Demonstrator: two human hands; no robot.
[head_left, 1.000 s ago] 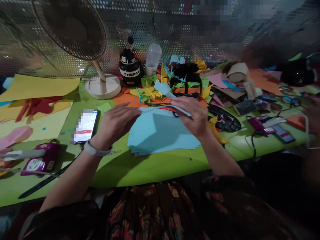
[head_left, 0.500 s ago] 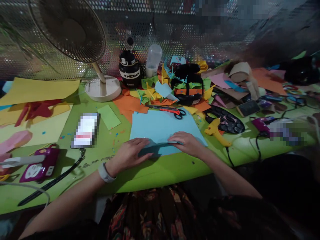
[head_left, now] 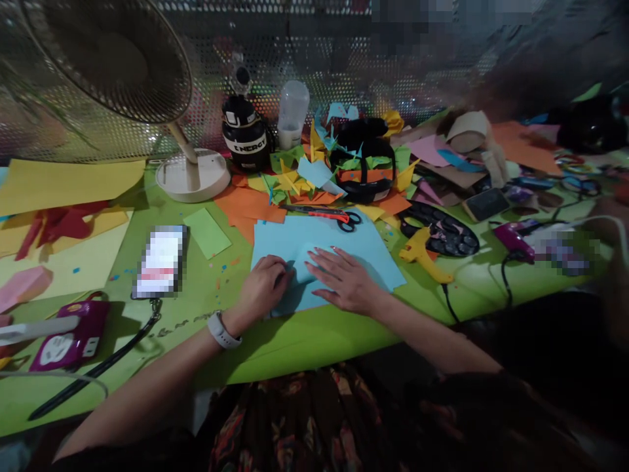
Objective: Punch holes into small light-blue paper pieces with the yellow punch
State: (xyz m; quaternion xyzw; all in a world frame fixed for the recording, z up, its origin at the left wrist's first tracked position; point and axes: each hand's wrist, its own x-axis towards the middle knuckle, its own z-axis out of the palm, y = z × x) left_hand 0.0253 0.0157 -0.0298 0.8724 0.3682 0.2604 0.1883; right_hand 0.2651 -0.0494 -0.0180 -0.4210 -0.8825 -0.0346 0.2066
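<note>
Light blue paper lies at the front middle of the table. On its left part my left hand rests with fingers curled in, closed at the edge of a lighter blue piece of paper; the exact grip is partly hidden. My right hand lies flat, fingers spread, pressing on the blue paper beside that piece. Scissors with red and black handles lie across the sheet's far edge. A yellow glue gun sits right of the paper.
The green table holds a fan, a black bottle, a phone with a strap and a purple power strip. Folded paper pieces crowd the back. A black palette-like tray stands right.
My right hand has gone from gripping a raised paper edge to lying flat, a little left. My left hand's fingers have curled in. The view has shifted slightly.
</note>
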